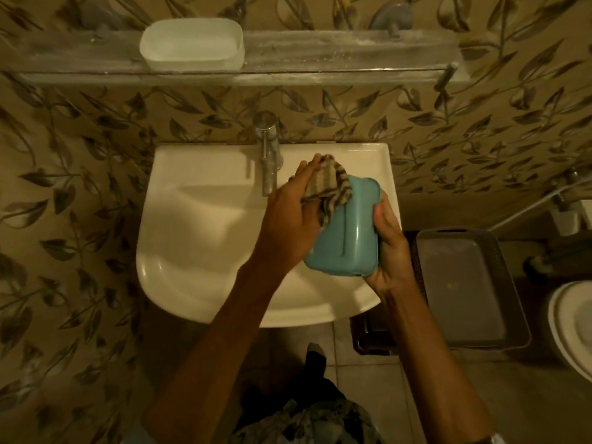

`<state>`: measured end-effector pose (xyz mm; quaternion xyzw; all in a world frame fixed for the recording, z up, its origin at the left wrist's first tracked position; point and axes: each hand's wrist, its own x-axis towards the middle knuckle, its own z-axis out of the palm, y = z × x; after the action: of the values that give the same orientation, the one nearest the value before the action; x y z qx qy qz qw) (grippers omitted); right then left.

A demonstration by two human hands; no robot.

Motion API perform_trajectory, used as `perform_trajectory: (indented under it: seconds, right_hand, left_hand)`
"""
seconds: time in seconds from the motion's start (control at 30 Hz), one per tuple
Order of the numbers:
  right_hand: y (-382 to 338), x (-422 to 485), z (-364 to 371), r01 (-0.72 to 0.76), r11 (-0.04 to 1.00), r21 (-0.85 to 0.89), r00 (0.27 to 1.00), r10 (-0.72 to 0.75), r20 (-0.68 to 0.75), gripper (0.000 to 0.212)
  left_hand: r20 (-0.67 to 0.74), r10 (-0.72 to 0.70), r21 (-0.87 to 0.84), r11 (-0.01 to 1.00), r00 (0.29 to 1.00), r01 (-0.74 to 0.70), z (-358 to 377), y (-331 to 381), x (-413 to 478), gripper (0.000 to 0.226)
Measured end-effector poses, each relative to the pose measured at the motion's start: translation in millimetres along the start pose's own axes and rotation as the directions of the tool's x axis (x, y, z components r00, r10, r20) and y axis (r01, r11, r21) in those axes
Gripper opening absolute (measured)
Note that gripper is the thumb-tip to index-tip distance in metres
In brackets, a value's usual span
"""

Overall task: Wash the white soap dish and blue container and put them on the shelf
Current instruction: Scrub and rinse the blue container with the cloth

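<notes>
The white soap dish (191, 43) stands on the glass shelf (320, 56) above the sink, left of centre. Over the right side of the white sink (198, 251) I hold the blue container (347, 233), its underside turned toward me. My right hand (389, 251) grips it along its right edge. My left hand (290, 216) presses a striped cloth (326, 187) against the container's upper left part. The container's inside is hidden.
A chrome tap (268, 145) rises at the back of the sink, just left of the cloth. On the floor to the right stand a grey basket (499, 274) and part of a toilet (570, 322). Leaf-patterned tiles cover the wall.
</notes>
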<state>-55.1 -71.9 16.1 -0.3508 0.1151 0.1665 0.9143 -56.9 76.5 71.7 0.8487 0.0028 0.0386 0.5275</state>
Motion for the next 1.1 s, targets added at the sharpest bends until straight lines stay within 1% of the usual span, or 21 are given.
perform_trajectory:
  seconds: [0.03,0.07,0.13,0.2,0.27,0.33,0.4,0.47,0.53,0.6,0.63,0.67,0.73,0.77,0.8,0.87,0.93,0.97,1.03,1.07,1.1]
  right_hand:
    - [-0.7,0.1,1.1,-0.015,1.0,0.016,1.0,0.014,0.018,0.058]
    - [-3.1,0.9,0.3,-0.033,0.998,0.048,0.999,0.033,-0.004,0.063]
    - [-7.7,3.9,0.8,-0.029,0.996,0.087,0.998,0.035,-0.06,0.067]
    - [-10.5,1.4,4.6,-0.017,0.998,0.056,0.998,0.02,-0.06,0.062]
    - [-10.6,-1.1,6.3,0.025,1.0,0.002,0.998,-0.025,-0.053,0.052]
    - [-8.9,-2.9,7.5,-0.031,0.999,0.033,0.998,0.033,-0.054,0.053]
    - [-6.4,-5.0,8.3,-0.057,0.998,-0.031,0.998,0.056,-0.027,0.048]
    - [-1.1,-7.0,8.1,-0.001,0.989,-0.145,1.0,0.004,0.019,0.041]
    - [4.5,-10.3,7.8,0.026,0.99,-0.14,0.998,-0.017,0.068,0.033]
    - [3.2,-11.1,6.6,0.054,0.992,-0.117,0.995,-0.043,0.094,0.033]
    - [1.0,-9.6,6.0,0.074,0.993,-0.095,0.995,-0.068,0.072,0.035]
    - [-1.3,-7.8,6.1,0.094,0.994,-0.062,0.994,-0.091,0.055,0.037]
    - [-4.1,-4.4,6.3,0.137,0.991,0.004,0.99,-0.137,0.03,0.036]
    - [-4.4,-3.4,8.2,0.163,0.986,0.018,0.987,-0.163,0.012,0.033]
    - [-3.9,-3.2,10.2,0.193,0.981,0.005,0.981,-0.193,-0.012,0.03]
    - [0.7,-2.6,14.5,0.246,0.965,-0.093,0.967,-0.251,-0.048,0.025]
    - [8.5,-3.6,18.9,0.264,0.944,-0.196,0.958,-0.281,-0.06,0.024]
    - [11.5,-4.0,20.4,0.276,0.921,-0.276,0.952,-0.301,-0.051,0.024]
    - [14.2,-5.2,24.6,0.3,0.815,-0.496,0.938,-0.345,0.0,0.027]
    - [14.1,-6.2,27.2,0.308,0.748,-0.589,0.937,-0.347,0.049,0.028]
    - [13.9,-6.7,29.1,0.318,0.686,-0.654,0.937,-0.331,0.109,0.029]
  left_hand:
    - [0.015,0.018,0.013,1.0,1.0,-0.018,0.3,1.5,-11.5,0.054]
    - [0.043,0.03,-0.003,1.0,0.999,-0.03,8.0,0.3,-27.3,0.056]
    - [0.079,0.09,0.001,0.996,0.993,-0.09,24.5,2.4,-66.7,0.059]
    - [0.067,0.189,0.1,0.976,0.98,-0.195,36.4,0.0,-84.0,0.06]
    - [0.062,0.234,0.144,0.96,0.97,-0.24,40.5,5.4,-71.6,0.059]
    - [0.09,0.24,0.123,0.96,0.967,-0.25,38.3,18.2,-52.1,0.059]
    - [0.117,0.165,0.091,0.98,0.979,-0.176,31.9,25.0,-30.5,0.057]
    - [0.043,0.029,0.045,0.999,0.999,-0.031,18.4,22.7,-5.5,0.051]
    - [-0.028,-0.106,-0.022,0.994,0.994,0.105,4.6,13.7,16.1,0.032]
    - [-0.014,-0.189,-0.137,0.973,0.982,0.185,-1.1,-0.6,17.4,0.018]
    - [-0.001,-0.231,-0.203,0.953,0.973,0.226,0.0,-5.7,10.2,0.018]
    - [-0.006,-0.265,-0.263,0.931,0.964,0.254,4.1,-10.1,-2.3,0.019]
    - [-0.078,-0.315,-0.348,0.898,0.946,0.27,18.1,-14.5,-36.1,0.023]
    - [-0.114,-0.311,-0.355,0.9,0.944,0.253,26.3,-14.0,-52.0,0.025]
    - [-0.132,-0.275,-0.328,0.919,0.952,0.22,34.9,-10.7,-63.8,0.031]
    - [-0.179,-0.15,-0.227,0.968,0.972,0.107,47.3,3.7,-76.7,0.048]
    - [-0.21,-0.02,-0.129,0.992,0.978,-0.007,50.1,12.4,-74.8,0.055]
    - [-0.186,0.013,-0.107,0.994,0.983,-0.033,48.1,13.7,-69.2,0.056]
    - [-0.102,-0.041,-0.174,0.985,0.994,0.023,39.2,13.1,-55.4,0.056]
    - [-0.071,-0.072,-0.181,0.982,0.995,0.058,34.5,9.9,-48.1,0.055]
    - [-0.054,-0.072,-0.14,0.988,0.996,0.064,29.1,7.5,-40.0,0.056]
